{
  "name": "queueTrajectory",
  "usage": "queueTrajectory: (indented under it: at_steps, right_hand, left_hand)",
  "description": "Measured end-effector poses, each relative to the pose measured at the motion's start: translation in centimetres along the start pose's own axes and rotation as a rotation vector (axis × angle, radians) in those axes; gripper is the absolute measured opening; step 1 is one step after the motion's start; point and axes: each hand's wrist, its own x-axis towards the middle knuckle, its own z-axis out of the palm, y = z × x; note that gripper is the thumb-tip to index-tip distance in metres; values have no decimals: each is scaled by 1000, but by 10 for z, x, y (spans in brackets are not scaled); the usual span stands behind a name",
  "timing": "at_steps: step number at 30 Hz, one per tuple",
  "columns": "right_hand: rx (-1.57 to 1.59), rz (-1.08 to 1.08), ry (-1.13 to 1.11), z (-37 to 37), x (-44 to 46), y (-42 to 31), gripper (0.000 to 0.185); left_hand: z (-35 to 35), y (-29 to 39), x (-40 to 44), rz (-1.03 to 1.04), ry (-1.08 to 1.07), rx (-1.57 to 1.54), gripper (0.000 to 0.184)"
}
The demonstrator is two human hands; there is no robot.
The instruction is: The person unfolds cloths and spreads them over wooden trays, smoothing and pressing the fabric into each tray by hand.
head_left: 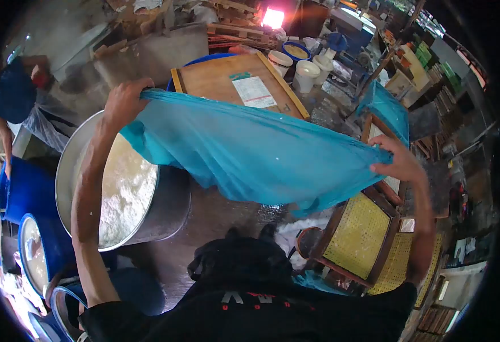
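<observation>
Turquoise sheet (250,151) hangs in mid-air as I watch; the left hand (125,105) clamps one end near the big vat (173,199); well apart, the right hand (398,161) grips the other, near a yellow mesh frame (358,231).

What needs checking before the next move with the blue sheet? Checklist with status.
1. Left hand on the blue sheet: ok, gripping one end.
2. Right hand on the sheet: ok, gripping the other end.
3. Sheet spread flat: not ok, it hangs in folds between the hands.
4. Sheet clear of the large vat: cannot tell, they overlap in this single view and the gap doesn't show.
5. Sheet free of tears: cannot tell, folds hide part of it.
6. Co-worker clear of the sheet: ok, off at the left, beyond the vat.
</observation>
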Motion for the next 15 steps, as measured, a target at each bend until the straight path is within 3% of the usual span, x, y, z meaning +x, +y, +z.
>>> queueTrajectory:
  at_steps: [1, 3, 4, 6, 10, 15]
  right_hand:
    - [-81, 13, 14, -7, -1, -4, 41]
    - [-454, 110, 267, -25, -5, 22, 26]
    - [-452, 66, 368, -44, -8, 63, 23]
    - [-398, 18, 533, -66, -13, 78, 19]
    - [-450, 50, 736, -106, -26, 56, 20]
    - [-501, 121, 764, -136, -32, 35, 21]
  left_hand:
    - [-6, 2, 2, 2, 3, 1, 29]
    - [-17, 8, 7, 71, -70, 19, 29]
    - [-16, 5, 8, 75, -70, 19, 29]
    - [-12, -7, 10, 99, -109, 124, 37]
    - [-14, -33, 24, 9, -76, 83, 36]
    - [-44, -29, 42, -43, 8, 112, 36]
